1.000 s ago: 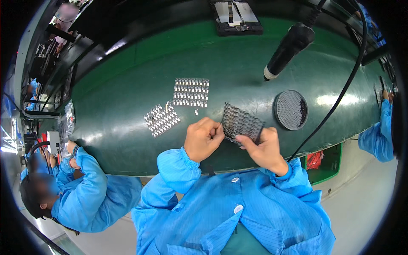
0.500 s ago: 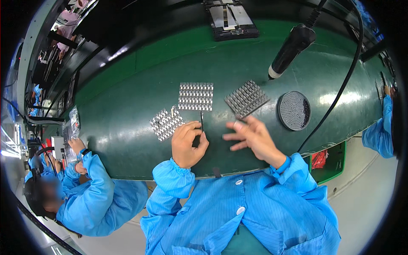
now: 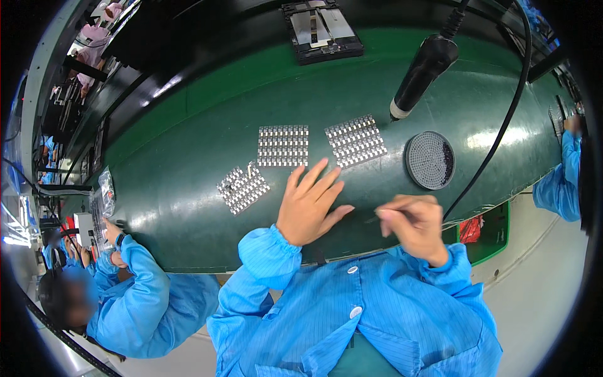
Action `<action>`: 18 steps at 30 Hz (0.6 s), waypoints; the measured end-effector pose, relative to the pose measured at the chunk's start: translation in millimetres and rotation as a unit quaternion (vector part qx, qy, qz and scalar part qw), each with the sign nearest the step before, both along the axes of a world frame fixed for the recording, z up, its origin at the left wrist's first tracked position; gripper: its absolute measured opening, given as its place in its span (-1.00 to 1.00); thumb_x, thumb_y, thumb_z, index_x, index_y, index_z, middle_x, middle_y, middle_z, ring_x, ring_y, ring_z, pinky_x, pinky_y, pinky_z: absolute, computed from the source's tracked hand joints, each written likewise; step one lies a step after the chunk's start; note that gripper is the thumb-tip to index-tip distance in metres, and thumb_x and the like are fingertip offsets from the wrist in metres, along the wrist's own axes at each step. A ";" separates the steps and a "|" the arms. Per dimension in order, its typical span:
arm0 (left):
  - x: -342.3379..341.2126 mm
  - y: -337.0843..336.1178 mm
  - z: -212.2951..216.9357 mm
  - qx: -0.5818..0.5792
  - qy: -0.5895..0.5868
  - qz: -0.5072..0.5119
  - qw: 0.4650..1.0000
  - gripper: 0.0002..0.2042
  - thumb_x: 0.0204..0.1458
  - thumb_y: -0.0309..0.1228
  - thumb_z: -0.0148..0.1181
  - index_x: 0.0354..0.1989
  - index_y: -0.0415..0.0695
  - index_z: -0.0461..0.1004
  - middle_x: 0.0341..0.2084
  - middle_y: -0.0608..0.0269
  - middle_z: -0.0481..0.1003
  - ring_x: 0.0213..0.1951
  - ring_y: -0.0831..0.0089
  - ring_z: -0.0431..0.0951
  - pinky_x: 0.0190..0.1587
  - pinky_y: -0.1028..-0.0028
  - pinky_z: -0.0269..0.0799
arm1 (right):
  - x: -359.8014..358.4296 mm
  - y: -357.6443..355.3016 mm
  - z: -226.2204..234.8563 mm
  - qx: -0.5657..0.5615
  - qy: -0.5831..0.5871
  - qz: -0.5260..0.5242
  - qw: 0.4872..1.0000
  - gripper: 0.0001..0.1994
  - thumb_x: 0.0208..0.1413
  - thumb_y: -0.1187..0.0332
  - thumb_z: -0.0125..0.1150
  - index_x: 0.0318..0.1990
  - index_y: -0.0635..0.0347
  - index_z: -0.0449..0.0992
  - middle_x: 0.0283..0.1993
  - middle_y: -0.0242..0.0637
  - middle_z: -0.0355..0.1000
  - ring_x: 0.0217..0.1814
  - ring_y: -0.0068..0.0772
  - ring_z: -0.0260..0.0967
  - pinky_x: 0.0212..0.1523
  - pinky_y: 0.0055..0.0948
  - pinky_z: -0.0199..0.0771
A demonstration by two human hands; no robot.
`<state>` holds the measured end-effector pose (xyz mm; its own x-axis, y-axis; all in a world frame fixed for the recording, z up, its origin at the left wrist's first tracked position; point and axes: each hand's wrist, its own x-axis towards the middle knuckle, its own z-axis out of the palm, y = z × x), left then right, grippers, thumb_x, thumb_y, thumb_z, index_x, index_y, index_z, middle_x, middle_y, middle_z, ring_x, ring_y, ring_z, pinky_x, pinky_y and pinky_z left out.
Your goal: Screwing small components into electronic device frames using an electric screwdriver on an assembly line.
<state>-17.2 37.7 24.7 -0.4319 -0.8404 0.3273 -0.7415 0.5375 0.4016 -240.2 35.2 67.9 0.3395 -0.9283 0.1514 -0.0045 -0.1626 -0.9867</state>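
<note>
My left hand (image 3: 311,204) lies with its fingers spread over the green mat, holding nothing visible. Its fingertips are just below the middle panel (image 3: 283,146) and the right panel (image 3: 356,140), both grids of small white-and-dark parts. A third such panel (image 3: 244,187) sits tilted to the left, with a few loose pieces on top. My right hand (image 3: 414,227) is closed in a pinch near the mat's front edge; a faint thin dark bit shows at its fingertips, too blurred to name. Above that hand stands a round grey dish (image 3: 430,160) with small black pieces along its right side.
A black electric screwdriver (image 3: 424,76) hangs over the mat, its cable looping down the right. An opened flat electronic device (image 3: 322,31) lies at the back. Below the mat's right edge is a green crate (image 3: 496,235). A co-worker in blue (image 3: 135,295) sits at the left.
My left hand has opened from its pinch on a thin dark strip and moved right. My right hand has drawn back and closed. The right panel has been turned and shifted.
</note>
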 end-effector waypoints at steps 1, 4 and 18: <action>-5.3 -5.0 1.2 0.000 0.002 0.001 1.000 -0.53 -0.17 -0.18 0.36 -0.10 -0.20 0.48 0.08 0.15 0.38 0.22 0.15 0.25 0.20 0.00 0.07 | -11.3 1.6 11.6 -0.027 -0.005 -0.013 1.000 -0.96 0.00 0.64 0.18 -0.41 0.44 0.55 -0.63 -0.19 0.43 -0.66 -0.53 0.36 -0.65 -0.59 0.28; -29.1 -25.9 -3.0 -0.001 -0.107 -0.010 0.994 -0.31 -0.07 0.08 0.16 0.13 -0.21 0.31 0.24 0.12 0.19 0.33 0.12 0.02 0.23 -0.25 -0.19 | -51.9 10.2 20.5 -0.088 -0.090 -0.043 0.991 -0.88 0.00 0.51 0.17 -0.49 0.40 0.48 -0.67 -0.17 0.40 -0.71 -0.46 0.35 -0.68 -0.54 0.30; 46.5 -37.1 -14.3 0.060 -0.197 0.082 0.975 -0.35 -0.03 -0.01 0.19 0.15 -0.21 0.31 0.24 0.12 0.21 0.31 0.13 0.10 0.28 -0.15 -0.18 | -366.7 70.4 -82.1 0.052 0.158 -0.582 0.796 -0.71 0.15 0.17 0.18 -0.38 0.25 0.48 -0.58 -0.39 0.34 -0.62 -0.62 0.25 -0.61 -0.64 0.23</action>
<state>29.3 0.5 10.5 -0.3613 -0.9307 0.0578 -0.9227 0.3658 0.1220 -606.9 105.6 -14.2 -0.7541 -0.6437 0.1304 -0.3431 0.2168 -0.9139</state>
